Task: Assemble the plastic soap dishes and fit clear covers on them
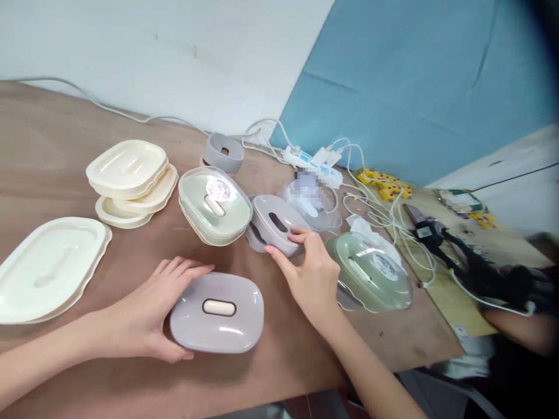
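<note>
My left hand (146, 308) cups the left side of a grey oval lidded box (217, 312) near the table's front edge, thumb below and fingers curled over its top edge. My right hand (310, 273) reaches forward and pinches the near rim of a second grey box piece with a slot (275, 224), which sits tilted. A pale green lidded box with a round sticker (215, 205) stands just left of it. Another green lidded box (371, 270) lies to the right of my right hand.
Cream oval lids are stacked at the back left (131, 180), and a large cream lid (48, 267) lies at the far left. Behind are a grey ring piece (223, 152), a clear lid (312, 203), a power strip with white cables (314, 163), and a black tripod (471, 262) on the right.
</note>
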`<action>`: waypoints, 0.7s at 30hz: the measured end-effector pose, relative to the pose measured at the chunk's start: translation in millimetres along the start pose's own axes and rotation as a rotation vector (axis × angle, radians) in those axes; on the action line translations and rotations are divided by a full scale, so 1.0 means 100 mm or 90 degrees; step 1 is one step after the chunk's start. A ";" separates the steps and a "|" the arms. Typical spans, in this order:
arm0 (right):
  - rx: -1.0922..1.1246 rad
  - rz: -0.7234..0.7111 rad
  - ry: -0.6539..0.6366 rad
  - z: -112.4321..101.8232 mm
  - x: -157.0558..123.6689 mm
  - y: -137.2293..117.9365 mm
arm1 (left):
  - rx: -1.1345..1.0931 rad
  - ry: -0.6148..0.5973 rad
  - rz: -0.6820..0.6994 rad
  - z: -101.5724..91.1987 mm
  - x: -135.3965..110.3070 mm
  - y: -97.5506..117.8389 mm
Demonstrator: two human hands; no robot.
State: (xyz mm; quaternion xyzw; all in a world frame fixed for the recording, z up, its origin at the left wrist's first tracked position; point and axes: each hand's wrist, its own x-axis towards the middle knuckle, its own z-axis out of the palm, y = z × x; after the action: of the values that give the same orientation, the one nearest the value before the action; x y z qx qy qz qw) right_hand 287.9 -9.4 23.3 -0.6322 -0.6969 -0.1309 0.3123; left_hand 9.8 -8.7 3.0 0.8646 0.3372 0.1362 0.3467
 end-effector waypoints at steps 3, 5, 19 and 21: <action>-0.008 -0.011 -0.025 0.09 0.00 0.01 | -0.004 -0.003 0.008 0.00 0.00 -0.01; -0.014 -0.030 -0.030 0.12 -0.01 0.01 | -0.006 -0.010 0.009 0.00 0.00 -0.02; -0.221 -0.069 -0.014 -0.11 0.33 0.31 | 0.000 -0.033 0.017 0.00 0.01 -0.06; -0.197 -0.073 -0.008 -0.11 0.35 0.34 | 0.001 -0.038 0.027 -0.01 0.01 -0.07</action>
State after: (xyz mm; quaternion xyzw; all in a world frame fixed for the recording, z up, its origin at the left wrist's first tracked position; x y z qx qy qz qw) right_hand 323.9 17.7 45.3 -0.6329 -0.7050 -0.2504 0.1992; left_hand 6.7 -3.5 -1.2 0.8755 0.3081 0.1175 0.3532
